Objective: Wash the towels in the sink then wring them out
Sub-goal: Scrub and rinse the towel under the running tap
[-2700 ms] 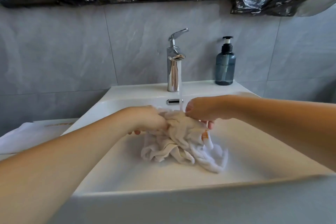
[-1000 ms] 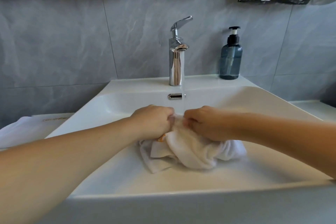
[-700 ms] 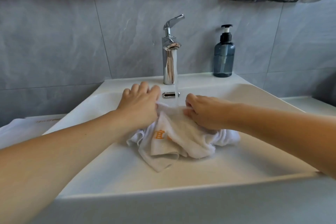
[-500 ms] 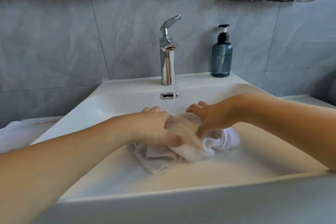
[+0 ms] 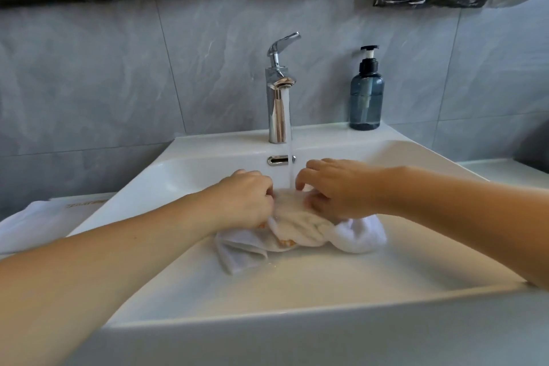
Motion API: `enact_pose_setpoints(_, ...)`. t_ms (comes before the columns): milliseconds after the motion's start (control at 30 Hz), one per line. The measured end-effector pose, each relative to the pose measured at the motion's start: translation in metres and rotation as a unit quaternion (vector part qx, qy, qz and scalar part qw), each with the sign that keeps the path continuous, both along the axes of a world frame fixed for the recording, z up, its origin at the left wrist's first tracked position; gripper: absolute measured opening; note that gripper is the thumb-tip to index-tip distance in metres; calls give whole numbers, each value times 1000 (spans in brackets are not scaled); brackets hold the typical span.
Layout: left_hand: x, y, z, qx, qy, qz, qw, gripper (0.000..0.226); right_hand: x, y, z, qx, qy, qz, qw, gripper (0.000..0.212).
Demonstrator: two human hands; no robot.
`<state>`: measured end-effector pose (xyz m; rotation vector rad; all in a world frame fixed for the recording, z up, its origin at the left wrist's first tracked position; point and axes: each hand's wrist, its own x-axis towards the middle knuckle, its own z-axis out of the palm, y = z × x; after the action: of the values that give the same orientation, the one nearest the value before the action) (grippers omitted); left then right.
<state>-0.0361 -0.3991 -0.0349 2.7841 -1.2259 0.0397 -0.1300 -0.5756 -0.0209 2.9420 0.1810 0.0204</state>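
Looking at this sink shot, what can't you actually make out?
Head view only:
- Sink drain: hidden under the towel.
- Orange print on the towel: folded in, unreadable.
- Left hand fingertips: buried in the cloth.
- White cloth at left: cut off by the frame edge.
- Soap bottle label: none legible.

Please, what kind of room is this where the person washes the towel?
Most likely a bathroom or washroom. A white ceramic sink stands against a grey tiled wall, with a chrome tap running and a blue pump soap bottle on the ledge.
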Motion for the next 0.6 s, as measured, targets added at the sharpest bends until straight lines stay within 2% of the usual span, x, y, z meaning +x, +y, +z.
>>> enact_pose_setpoints(67, 0, 4, -8, 58, -25, 17, 998, 31, -5, -1, -4, 91, 77, -23, 993, 51)
enact_pose_setpoints(133, -1, 6, -12, 121, -111, 14, 986, 38, -6, 1, -9, 68, 98, -34, 992, 54)
enact_pose_setpoints(200, -5, 3, -10, 144, -160, -25, 976, 29, -2, 2, -13, 26, 54, -22, 998, 49)
enact_pose_setpoints(267, -9, 0, -4, 104, -85, -57, 989, 22, 4, 4, -12, -25, 35, -22, 999, 39)
enact_pose_setpoints(333, -13, -1, 0, 42, 25, -71, 996, 29, 9, 5, -9, -62, 44, -30, 997, 26)
enact_pose_setpoints(400, -11, -2, 0, 15, 21, -70, 997, 30, 9, 7, -7, -38, 37, -16, 998, 12)
enact_pose_setpoints(500, -8, -5, -4, 35, -74, -19, 996, 31, 5, 12, -9, 31, 34, -2, 999, 23)
enact_pose_setpoints(600, -12, -10, -6, 32, -4, -26, 999, 35, 9, 9, -10, 11, 28, -50, 998, 18)
